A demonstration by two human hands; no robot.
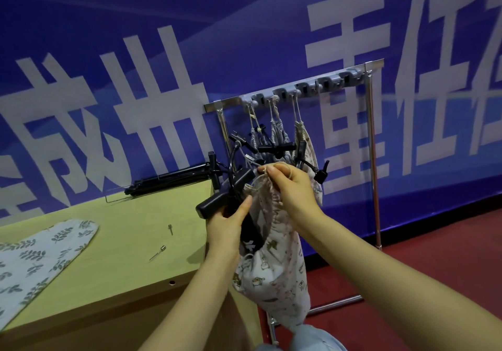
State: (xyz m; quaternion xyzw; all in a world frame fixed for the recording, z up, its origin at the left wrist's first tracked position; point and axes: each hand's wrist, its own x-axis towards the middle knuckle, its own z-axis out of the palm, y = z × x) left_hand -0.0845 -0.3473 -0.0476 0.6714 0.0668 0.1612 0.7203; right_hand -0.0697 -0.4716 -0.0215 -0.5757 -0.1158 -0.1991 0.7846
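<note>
Head view: bag (274, 269) hangs below right hand (293, 187).

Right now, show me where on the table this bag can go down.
The table is bare between the leaf-print cloth and the two metal needles, and from the needles to the front edge. A black pump takes the far edge. The rack's left hooks are crowded with hanging bags.

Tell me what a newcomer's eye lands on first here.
In the middle, the right hand pinches the beige drawstring of a cream printed cloth bag, while the left hand grips a black plastic pump sticking out of its mouth. Behind them, a chrome rail rack hung with more bags stands before a huge blue banner with white characters.
</note>
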